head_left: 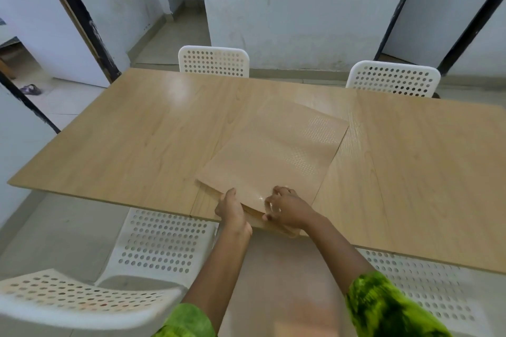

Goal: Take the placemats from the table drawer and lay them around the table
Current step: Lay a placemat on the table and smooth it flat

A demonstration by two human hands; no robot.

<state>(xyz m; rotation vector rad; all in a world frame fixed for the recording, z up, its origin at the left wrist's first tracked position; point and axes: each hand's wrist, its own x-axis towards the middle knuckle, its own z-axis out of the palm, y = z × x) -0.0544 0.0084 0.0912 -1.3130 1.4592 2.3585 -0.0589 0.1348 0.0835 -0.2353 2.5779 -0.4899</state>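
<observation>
Tabletop (137,131); both hands (233,209) (286,208) curled on placemats (273,159)

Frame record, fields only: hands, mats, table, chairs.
left hand: grips near edge of placemats
right hand: fingers curled over same edge
placemats: wood-look stack, skewed, on table at near side; none laid out yet
table: wooden, glossy
chairs: white, perforated; far-left chair, far-right chair, near-left chair, near-right chair
</observation>
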